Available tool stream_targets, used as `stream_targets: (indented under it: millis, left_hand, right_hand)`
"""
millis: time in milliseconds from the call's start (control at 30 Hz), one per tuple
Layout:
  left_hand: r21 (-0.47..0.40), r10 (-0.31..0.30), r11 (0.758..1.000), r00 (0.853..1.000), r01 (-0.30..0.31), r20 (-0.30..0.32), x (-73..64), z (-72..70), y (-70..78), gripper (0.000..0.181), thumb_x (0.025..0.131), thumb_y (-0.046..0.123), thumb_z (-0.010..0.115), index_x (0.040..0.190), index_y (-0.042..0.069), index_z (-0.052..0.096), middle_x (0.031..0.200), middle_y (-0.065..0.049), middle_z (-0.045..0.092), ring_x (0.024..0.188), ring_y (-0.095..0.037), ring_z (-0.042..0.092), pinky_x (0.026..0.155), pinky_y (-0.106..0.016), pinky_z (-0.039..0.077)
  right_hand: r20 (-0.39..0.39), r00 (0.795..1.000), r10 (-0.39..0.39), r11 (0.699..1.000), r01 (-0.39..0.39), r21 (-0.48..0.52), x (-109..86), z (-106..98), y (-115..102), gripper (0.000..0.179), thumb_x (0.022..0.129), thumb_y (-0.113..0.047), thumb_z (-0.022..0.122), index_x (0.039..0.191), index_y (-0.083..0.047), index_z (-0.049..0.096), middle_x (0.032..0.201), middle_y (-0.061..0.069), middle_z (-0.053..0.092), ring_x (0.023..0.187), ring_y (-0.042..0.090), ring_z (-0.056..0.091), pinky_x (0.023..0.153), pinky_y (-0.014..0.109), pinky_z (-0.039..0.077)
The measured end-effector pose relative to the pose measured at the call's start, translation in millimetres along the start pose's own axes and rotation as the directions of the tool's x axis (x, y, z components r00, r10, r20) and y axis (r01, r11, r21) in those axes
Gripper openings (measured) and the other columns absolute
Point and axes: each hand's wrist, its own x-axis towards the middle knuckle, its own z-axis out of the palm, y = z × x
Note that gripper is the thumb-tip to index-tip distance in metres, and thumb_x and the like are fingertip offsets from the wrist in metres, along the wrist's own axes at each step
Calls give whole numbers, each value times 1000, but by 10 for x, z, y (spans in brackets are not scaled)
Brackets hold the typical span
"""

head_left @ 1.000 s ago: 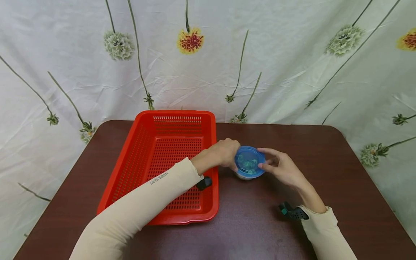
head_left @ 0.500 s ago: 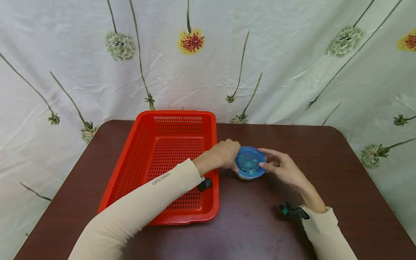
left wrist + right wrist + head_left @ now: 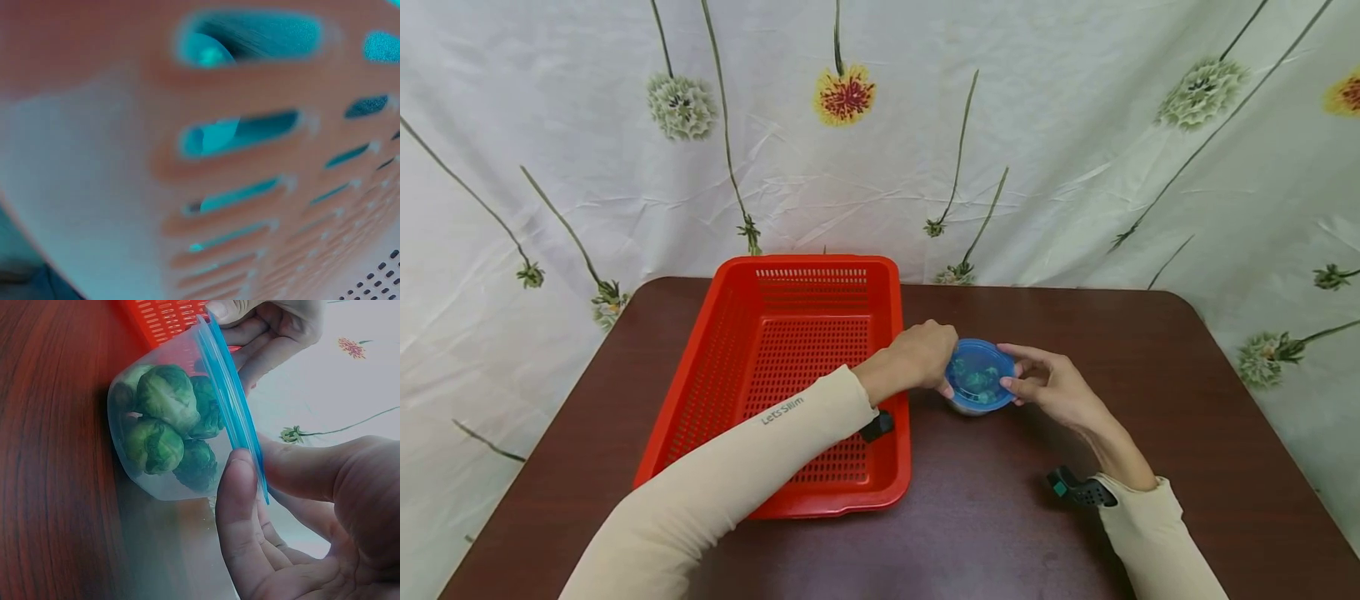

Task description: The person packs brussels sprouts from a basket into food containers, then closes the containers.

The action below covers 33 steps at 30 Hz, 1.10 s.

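Observation:
A round clear plastic container [image 3: 165,437] with a blue lid [image 3: 977,375] stands upright on the table, with several Brussels sprouts [image 3: 165,400] inside. My left hand [image 3: 923,354] reaches over the basket's right side and grips the left edge of the lid, thumb at the rim. My right hand [image 3: 1054,385] pinches the opposite edge between thumb and fingers. In the right wrist view, the lid's rim lies between my right thumb and fingers, and the lid covers the container top. The left wrist view is mostly blocked by the basket's slotted wall.
A red slotted plastic basket [image 3: 901,467] stands left of the container, under my left forearm. Both rest on a dark brown table [image 3: 985,533]. Behind the table hangs a pale flowered cloth [image 3: 1060,150].
The head view has shifted very slightly, so everything sits a little farther right. Both hands stay on the lid, and the container stays in place.

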Motion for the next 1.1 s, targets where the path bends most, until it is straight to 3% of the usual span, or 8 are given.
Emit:
stream_targets:
  millis: [333,700,900,1100]
  left_hand:
    - [-60,-7,998,999,9,37,-8,-25,-31,72,75,34,88,138,12,60,131,-6,66,112,-23,66,89,-38,57]
    - [-157,30,987,997,-20,65,25,-118,-44,49,92,13,72,138,7,58,135,-9,63,118,-24,63,94,-37,55]
    - [-146,8,989,995,7,102,42,-142,-31,59,86,17,80,139,8,56,133,-8,63,115,-22,63,94,-35,54]
    - [-136,18,991,995,-5,96,47,-126,-30,71,77,24,87,139,8,56,129,-8,64,109,-20,63,91,-34,55]
  right_hand:
    - [31,1000,-5,1000,4,30,-2,0,-2,53,95,-5,66,144,1,48,96,16,53,76,14,63,71,32,59]
    - [49,998,31,998,-34,53,17,-30,-11,52,97,-8,64,145,-2,46,99,14,52,78,17,60,72,36,59]
    - [54,998,41,997,-44,63,26,-28,-3,52,97,-9,65,145,-3,47,99,14,52,78,16,61,72,35,59]
    - [52,998,43,997,-47,67,14,-16,-4,51,97,-7,64,145,-2,47,98,14,51,78,16,61,72,35,59]
